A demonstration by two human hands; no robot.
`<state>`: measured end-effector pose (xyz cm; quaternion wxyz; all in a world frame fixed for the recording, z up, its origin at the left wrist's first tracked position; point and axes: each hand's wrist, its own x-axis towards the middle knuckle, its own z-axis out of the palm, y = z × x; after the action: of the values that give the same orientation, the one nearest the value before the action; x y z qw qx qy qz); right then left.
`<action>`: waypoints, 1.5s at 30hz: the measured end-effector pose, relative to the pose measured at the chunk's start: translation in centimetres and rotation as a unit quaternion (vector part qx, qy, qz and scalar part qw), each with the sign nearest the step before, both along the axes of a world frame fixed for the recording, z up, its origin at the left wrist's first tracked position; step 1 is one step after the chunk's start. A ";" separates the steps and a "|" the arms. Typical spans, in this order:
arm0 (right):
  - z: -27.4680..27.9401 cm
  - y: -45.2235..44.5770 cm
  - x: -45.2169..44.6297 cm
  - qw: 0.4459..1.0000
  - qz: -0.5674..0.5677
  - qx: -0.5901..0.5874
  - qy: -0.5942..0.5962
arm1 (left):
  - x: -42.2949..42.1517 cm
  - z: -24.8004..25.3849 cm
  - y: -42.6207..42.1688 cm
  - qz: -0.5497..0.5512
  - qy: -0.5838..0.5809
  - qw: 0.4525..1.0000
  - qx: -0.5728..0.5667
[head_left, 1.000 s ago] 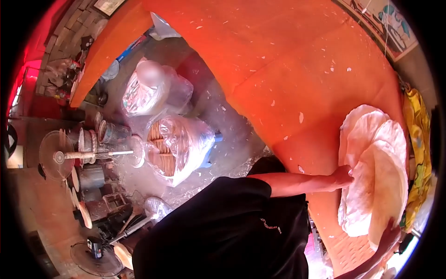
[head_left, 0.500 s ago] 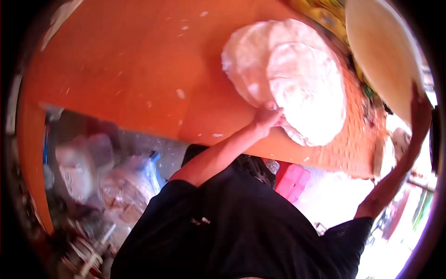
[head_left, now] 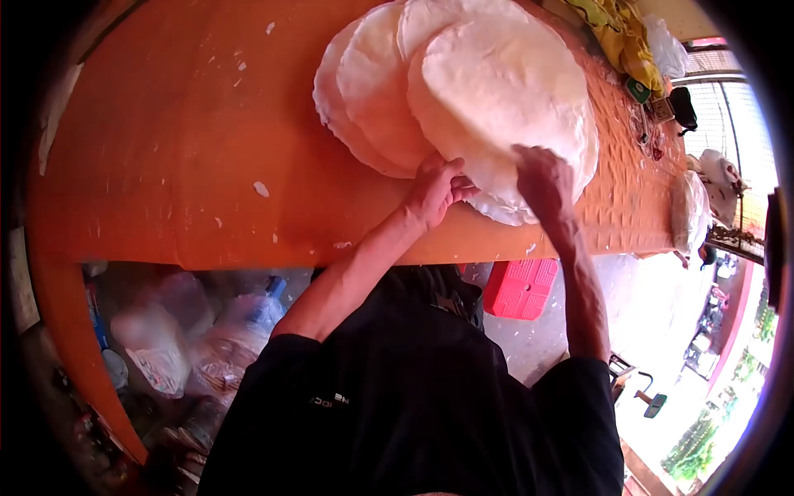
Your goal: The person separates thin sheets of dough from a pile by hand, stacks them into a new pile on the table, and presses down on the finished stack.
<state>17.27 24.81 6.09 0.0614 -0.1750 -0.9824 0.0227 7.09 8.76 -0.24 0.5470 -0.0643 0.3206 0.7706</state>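
Observation:
Several large, thin, pale round sheets [head_left: 496, 83] lie overlapping on the orange table [head_left: 165, 157]. At the near edge of the pile is my left hand [head_left: 438, 192], its thumb and fingers pinched together at a sheet's rim. My right hand [head_left: 546, 175] rests on the near right part of the top sheet, fingers curled down. What its fingertips hold, if anything, is hidden beneath the hand.
A yellow cloth [head_left: 624, 41] and small items, among them a green object [head_left: 637, 90], lie along the far right edge. A red stool [head_left: 521, 289] stands under the near edge. Plastic-wrapped bundles [head_left: 157, 347] sit on the floor at the left.
My right hand has come from the far right, where it held a sheet up, down to the pile. My left hand stays at the pile's near edge. The view has shifted.

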 end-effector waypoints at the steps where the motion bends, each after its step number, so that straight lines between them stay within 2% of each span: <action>1: -0.5 -0.7 0.0 1.000 0.015 -0.013 -0.016 | -0.1 0.8 0.0 -0.005 0.008 1.000 -0.004; 2: -1.5 -0.8 -0.1 0.998 0.022 -0.037 -0.053 | -0.1 0.9 -0.1 -0.012 0.015 1.000 -0.012; 6: 0.0 -1.9 -2.2 0.998 -0.012 -0.042 -0.047 | 0.2 -0.6 0.0 -0.024 -0.017 0.999 -0.018; 8: -0.3 -2.9 -2.1 0.994 -0.005 -0.063 -0.088 | -0.5 -0.6 0.1 -0.039 0.015 0.998 0.039; 10: -0.9 -4.0 0.0 0.987 0.059 -0.138 0.056 | -0.7 -0.1 0.1 -0.035 0.031 0.998 0.034; 13: -2.1 -4.0 0.8 0.991 0.054 -0.095 0.083 | -0.6 -1.9 0.1 -0.022 -0.008 0.995 0.094; 14: -2.3 -3.9 1.0 0.993 0.036 -0.055 0.096 | -0.4 -2.5 0.3 -0.015 0.050 0.997 0.058; 16: -2.2 -3.2 0.6 0.994 0.017 -0.062 0.085 | -0.7 0.3 0.4 -0.022 0.101 0.995 0.012; 18: -2.0 -2.4 0.5 0.995 -0.024 -0.081 0.059 | -1.4 0.5 0.1 -0.034 0.113 0.993 -0.019; 19: -2.0 -0.9 0.5 0.997 -0.015 -0.051 0.062 | -1.7 0.6 0.1 -0.050 0.122 0.990 -0.048; 20: -1.6 1.4 0.4 1.000 -0.024 -0.006 -0.016 | -2.1 0.5 0.2 -0.054 0.122 0.990 -0.048; 21: 2.0 3.3 -0.8 0.994 -0.047 0.035 -0.095 | -2.5 0.3 0.2 -0.040 0.117 0.990 -0.066; 22: 5.4 4.4 -1.5 0.993 -0.041 0.101 -0.053 | -2.8 0.2 -0.1 -0.026 0.111 0.990 -0.087; 23: 9.7 3.7 -2.1 0.991 -0.111 0.053 0.045 | -3.2 0.9 -0.2 -0.021 0.142 0.986 -0.089; 24: 12.3 3.9 -2.3 0.983 -0.151 0.076 0.065 | -3.5 0.9 -0.2 -0.023 0.144 0.985 -0.088; 25: 14.0 3.6 -2.3 0.981 -0.102 0.085 0.142 | -3.8 0.9 -0.2 0.003 0.147 0.982 -0.118; 26: 15.2 2.5 -2.3 0.978 -0.103 0.094 0.154 | -4.0 0.9 -0.3 0.030 0.147 0.978 -0.148; 28: 14.0 1.7 -1.6 0.981 -0.072 0.089 0.156 | -4.6 1.2 0.1 0.028 0.121 0.982 -0.141; 30: 11.3 2.0 -2.4 0.991 -0.051 0.002 0.126 | -4.7 1.4 1.0 -0.018 0.175 0.975 -0.133; 32: 7.6 5.1 -3.3 0.994 -0.075 -0.056 0.050 | -3.9 0.5 2.6 -0.049 0.170 0.978 -0.115; 33: 6.8 7.0 -3.4 0.993 -0.077 -0.060 0.062 | -3.2 -0.2 3.5 -0.051 0.174 0.972 -0.148; 34: 5.8 9.0 -3.5 0.993 -0.076 -0.062 0.062 | -2.7 -1.2 4.3 -0.055 0.163 0.976 -0.131; 35: 5.2 10.6 -3.0 0.993 -0.076 -0.065 0.055 | -2.3 -2.1 5.0 -0.058 0.234 0.956 -0.167; 39: 1.7 15.4 -1.0 0.995 -0.075 -0.063 -0.001 | -1.0 -6.6 7.8 0.039 0.298 0.921 -0.246; 40: 1.1 16.0 -0.5 0.996 -0.073 -0.056 -0.012 | -1.2 -5.5 7.6 0.009 0.368 0.885 -0.286; 44: 0.2 17.9 0.8 0.996 -0.070 -0.005 -0.064 | -2.2 -0.9 6.1 -0.043 0.306 0.907 -0.288; 45: 0.5 18.3 1.0 0.994 -0.072 0.013 -0.079 | -2.0 -1.4 6.7 -0.037 0.345 0.887 -0.306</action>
<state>18.31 43.07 6.62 -0.0122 -0.2455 -0.9693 -0.0084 5.06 15.48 -1.64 0.3833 0.0532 0.7110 0.5872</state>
